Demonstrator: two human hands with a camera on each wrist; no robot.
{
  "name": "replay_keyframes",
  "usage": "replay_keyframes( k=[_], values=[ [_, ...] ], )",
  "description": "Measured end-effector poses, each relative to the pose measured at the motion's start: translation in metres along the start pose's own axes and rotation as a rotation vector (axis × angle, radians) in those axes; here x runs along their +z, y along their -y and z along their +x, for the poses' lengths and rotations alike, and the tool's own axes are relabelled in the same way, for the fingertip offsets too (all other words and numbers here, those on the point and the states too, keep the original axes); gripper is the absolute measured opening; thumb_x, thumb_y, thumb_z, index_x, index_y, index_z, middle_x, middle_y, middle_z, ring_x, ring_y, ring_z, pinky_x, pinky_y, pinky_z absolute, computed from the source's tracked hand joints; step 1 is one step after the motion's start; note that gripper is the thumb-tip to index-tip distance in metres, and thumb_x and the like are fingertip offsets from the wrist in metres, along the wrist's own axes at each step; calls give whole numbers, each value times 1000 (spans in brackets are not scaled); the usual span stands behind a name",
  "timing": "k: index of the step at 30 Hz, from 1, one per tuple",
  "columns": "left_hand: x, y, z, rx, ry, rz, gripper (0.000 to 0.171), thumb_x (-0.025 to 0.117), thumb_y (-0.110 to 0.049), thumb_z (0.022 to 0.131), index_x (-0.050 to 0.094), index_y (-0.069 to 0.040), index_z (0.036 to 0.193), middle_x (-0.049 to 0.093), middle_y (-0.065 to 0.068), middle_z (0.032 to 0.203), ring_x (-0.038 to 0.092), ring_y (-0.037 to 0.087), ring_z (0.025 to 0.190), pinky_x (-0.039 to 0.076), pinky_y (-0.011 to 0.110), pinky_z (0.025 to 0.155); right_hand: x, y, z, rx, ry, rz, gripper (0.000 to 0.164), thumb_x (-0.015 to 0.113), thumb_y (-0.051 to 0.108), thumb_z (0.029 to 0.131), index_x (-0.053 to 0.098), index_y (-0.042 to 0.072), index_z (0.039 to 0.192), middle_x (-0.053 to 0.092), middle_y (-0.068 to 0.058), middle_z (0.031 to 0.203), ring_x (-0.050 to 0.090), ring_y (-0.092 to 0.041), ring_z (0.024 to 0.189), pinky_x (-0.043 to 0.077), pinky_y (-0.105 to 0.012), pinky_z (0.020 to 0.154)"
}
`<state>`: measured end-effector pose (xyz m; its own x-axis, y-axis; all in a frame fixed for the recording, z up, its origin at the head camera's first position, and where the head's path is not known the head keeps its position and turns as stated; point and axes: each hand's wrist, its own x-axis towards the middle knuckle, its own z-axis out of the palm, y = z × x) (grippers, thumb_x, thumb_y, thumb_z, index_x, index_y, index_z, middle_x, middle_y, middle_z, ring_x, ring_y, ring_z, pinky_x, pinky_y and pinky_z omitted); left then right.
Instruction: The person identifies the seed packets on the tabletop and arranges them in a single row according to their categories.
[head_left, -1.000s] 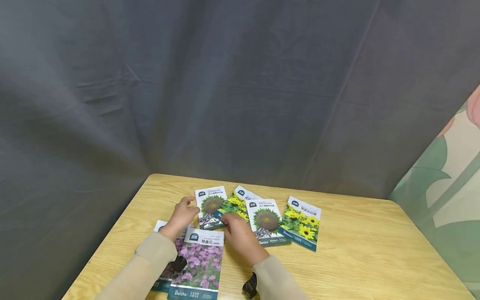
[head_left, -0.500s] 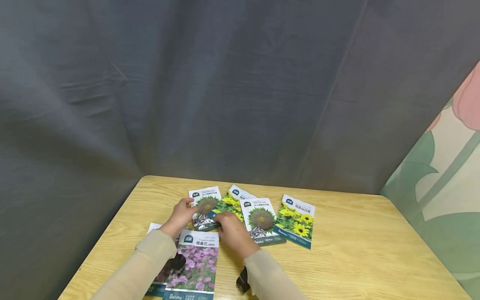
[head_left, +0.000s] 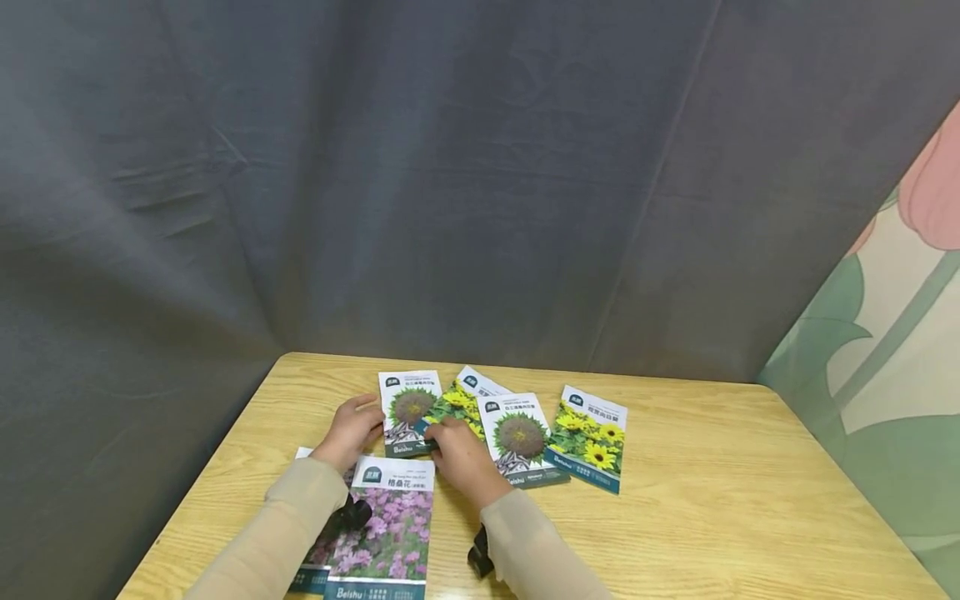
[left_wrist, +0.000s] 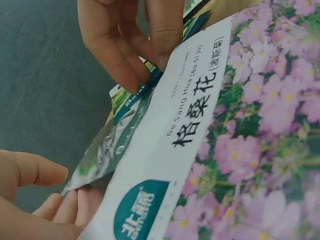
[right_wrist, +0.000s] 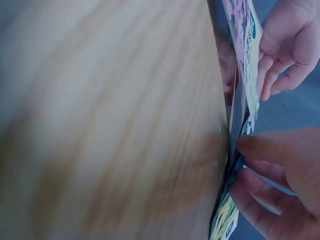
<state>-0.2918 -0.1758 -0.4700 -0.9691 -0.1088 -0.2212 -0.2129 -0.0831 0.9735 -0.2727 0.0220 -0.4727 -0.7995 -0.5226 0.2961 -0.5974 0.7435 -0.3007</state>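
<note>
My left hand (head_left: 350, 431) is at the left edge of a white seed packet with a brown-centred sunflower (head_left: 413, 407); in the left wrist view its fingertips (left_wrist: 82, 202) touch that edge, thumb and fingers apart. My right hand (head_left: 463, 457) pinches the lower corner of a yellow-flower seed packet (head_left: 459, 402), which overlaps the sunflower packet. A second sunflower packet (head_left: 522, 435) partly covers the yellow one, just beyond my right hand. A pink-flower seed packet (head_left: 390, 525) lies below both hands, on top of another pink one (head_left: 309, 578) mostly hidden by my left sleeve.
Another yellow-flower packet (head_left: 588, 437) lies to the right, its left edge against the second sunflower packet. All lie on a wooden table (head_left: 712, 492). A dark grey curtain (head_left: 465, 183) hangs behind it, and a flower-painted wall (head_left: 900, 375) stands at the right.
The left fingers have shifted from over the sunflower packet to its left edge, showing more of its lower end. The right hand keeps its pinch. The head view has turned slightly right.
</note>
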Motion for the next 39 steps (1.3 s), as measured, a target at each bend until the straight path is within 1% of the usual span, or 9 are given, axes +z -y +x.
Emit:
replay_keyframes(
  k=[11, 16, 18, 21, 26, 28, 31, 34, 39],
  values=[
    [3, -6, 4, 13, -4, 1, 58, 50, 10, 97, 33, 8, 152, 36, 29, 154, 43, 44, 138, 41, 52, 112, 0, -1, 0, 6, -49, -67, 21, 80, 5, 86, 74, 13, 105, 65, -5, 98, 64, -24, 92, 58, -31, 74],
    [7, -12, -1, 50, -37, -71, 57, 50, 9, 95, 37, 8, 150, 41, 27, 151, 48, 39, 135, 45, 43, 110, -1, 0, -1, 25, -87, -81, 20, 80, 11, 88, 73, 12, 107, 65, -6, 100, 64, -24, 94, 58, -33, 79],
    [9, -15, -3, 80, -61, -100, 56, 51, 9, 94, 39, 9, 149, 44, 27, 149, 55, 32, 127, 50, 33, 103, -2, 1, -1, 46, -102, -60, 20, 80, 14, 88, 73, 12, 108, 65, -6, 102, 63, -24, 96, 58, -35, 79],
    [12, -21, -8, 142, -103, -114, 55, 53, 10, 91, 43, 10, 146, 49, 27, 144, 65, 18, 104, 56, 21, 88, -4, 2, -2, 77, -119, -2, 21, 79, 16, 90, 72, 11, 109, 64, -7, 103, 63, -24, 98, 58, -36, 79],
    [15, -32, -22, 234, -159, -60, 54, 55, 7, 90, 50, 5, 143, 53, 23, 140, 62, 2, 78, 56, 16, 74, -5, 3, -4, 111, -144, 133, 20, 77, 16, 92, 70, 8, 109, 62, -7, 103, 62, -22, 93, 57, -34, 77],
    [16, -35, -28, 256, -169, -49, 54, 55, 6, 90, 50, 2, 144, 53, 20, 140, 64, 5, 83, 56, 17, 73, -6, 4, -5, 122, -153, 205, 20, 75, 14, 93, 70, 6, 110, 63, -8, 105, 63, -22, 94, 57, -34, 80],
    [15, -35, -37, 289, -186, -57, 54, 53, 6, 91, 49, 1, 145, 51, 19, 141, 65, 17, 102, 56, 16, 74, -8, 5, -8, 141, -164, 312, 22, 74, 10, 93, 69, 2, 112, 64, -10, 107, 64, -24, 98, 57, -36, 87],
    [14, -34, -45, 322, -211, -49, 52, 52, 6, 93, 48, 1, 145, 49, 19, 142, 58, 27, 122, 55, 14, 77, -10, 5, -11, 167, -167, 416, 22, 73, 9, 94, 69, 1, 114, 64, -10, 107, 64, -24, 96, 57, -34, 83],
    [14, -30, -57, 406, -274, 2, 48, 55, 3, 98, 49, -3, 145, 50, 14, 141, 54, 26, 127, 50, 9, 83, -15, 2, -18, 212, -145, 607, 26, 69, 9, 96, 67, -3, 120, 64, -14, 117, 65, -30, 103, 59, -32, 83]
  ],
)
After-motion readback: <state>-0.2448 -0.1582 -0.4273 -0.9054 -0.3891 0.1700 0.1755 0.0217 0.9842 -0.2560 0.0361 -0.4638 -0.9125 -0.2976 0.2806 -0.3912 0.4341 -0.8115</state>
